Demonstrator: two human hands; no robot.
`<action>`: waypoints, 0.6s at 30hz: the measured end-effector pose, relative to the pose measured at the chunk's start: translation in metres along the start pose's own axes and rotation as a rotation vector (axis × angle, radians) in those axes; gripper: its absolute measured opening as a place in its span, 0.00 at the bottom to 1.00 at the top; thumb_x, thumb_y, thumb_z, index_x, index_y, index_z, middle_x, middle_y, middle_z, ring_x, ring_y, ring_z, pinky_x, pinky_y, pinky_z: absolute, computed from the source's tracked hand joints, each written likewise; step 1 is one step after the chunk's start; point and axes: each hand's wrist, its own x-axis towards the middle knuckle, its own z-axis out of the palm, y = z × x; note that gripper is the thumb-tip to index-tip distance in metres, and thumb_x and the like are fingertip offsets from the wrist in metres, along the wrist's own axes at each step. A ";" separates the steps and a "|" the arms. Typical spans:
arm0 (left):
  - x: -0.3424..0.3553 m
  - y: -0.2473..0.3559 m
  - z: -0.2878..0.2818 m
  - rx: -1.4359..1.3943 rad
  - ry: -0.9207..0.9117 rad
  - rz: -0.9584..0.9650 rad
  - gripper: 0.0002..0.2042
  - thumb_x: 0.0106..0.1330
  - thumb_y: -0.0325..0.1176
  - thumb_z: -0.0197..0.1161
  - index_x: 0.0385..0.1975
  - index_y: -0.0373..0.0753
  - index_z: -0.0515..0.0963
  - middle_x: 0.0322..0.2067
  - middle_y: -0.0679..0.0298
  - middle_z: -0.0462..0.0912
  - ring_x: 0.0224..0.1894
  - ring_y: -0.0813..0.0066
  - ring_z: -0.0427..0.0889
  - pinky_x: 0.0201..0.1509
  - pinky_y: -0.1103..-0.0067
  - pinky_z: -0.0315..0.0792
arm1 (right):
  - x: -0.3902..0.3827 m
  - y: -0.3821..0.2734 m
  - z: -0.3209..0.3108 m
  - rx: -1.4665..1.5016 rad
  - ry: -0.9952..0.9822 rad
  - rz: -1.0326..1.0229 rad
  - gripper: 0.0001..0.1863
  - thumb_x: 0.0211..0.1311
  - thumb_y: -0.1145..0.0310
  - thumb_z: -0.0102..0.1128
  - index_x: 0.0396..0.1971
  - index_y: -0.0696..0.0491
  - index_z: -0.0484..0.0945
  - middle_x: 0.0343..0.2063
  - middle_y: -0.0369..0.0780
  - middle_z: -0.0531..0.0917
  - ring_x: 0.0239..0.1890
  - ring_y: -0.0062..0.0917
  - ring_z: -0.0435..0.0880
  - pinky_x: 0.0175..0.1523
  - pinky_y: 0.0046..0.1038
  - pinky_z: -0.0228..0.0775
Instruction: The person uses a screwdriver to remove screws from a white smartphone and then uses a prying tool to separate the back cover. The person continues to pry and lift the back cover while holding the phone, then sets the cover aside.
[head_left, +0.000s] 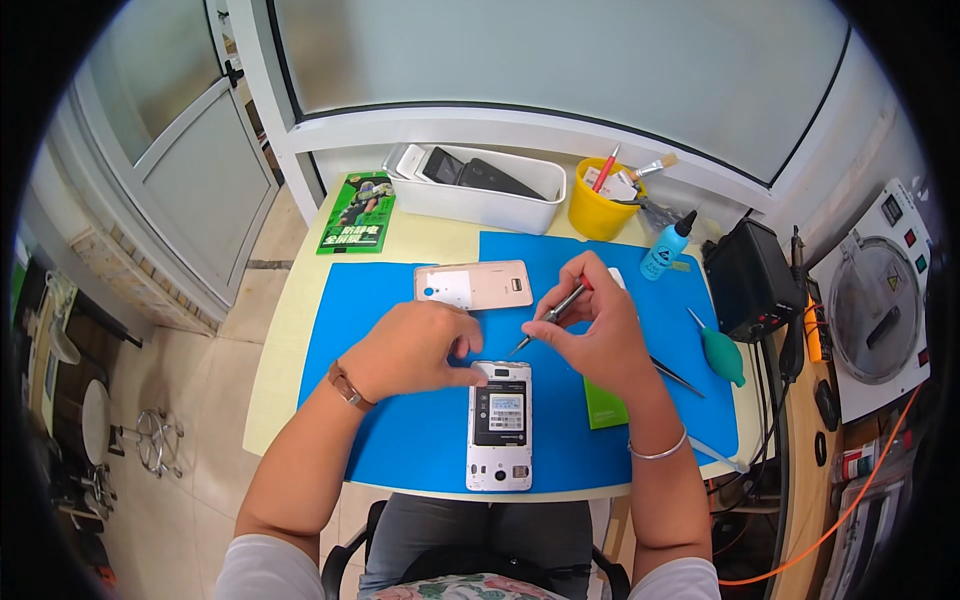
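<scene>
A smartphone (482, 460) with its back off lies on the blue mat, showing a white frame and a black battery (502, 412). My left hand (420, 345) is by its top left corner, with the thumb at the phone's edge. The left fingers are loosely bent, with a gap to the thumb, and hold nothing that I can see. In my right hand (605, 335) is a slim screwdriver (563, 305), its tip pointing down-left, just above the phone's top edge. Beyond the hands lies a pink-gold back cover (495, 285), inner side up.
Around the blue mat (400, 450) are a green box (605, 408), tweezers (678, 377), a green air blower (722, 357) and a blue bottle (664, 252). Behind stand a white bin (480, 213) of phones and a yellow tool cup (597, 215). A black device (752, 280) stands right.
</scene>
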 end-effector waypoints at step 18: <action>-0.003 0.001 0.003 -0.353 -0.016 -0.113 0.11 0.54 0.31 0.83 0.33 0.34 0.89 0.28 0.58 0.91 0.30 0.70 0.91 0.38 0.77 0.83 | -0.009 -0.004 0.024 -0.104 -0.071 -0.165 0.24 0.61 0.73 0.80 0.41 0.49 0.66 0.37 0.42 0.89 0.40 0.27 0.92 0.46 0.25 0.83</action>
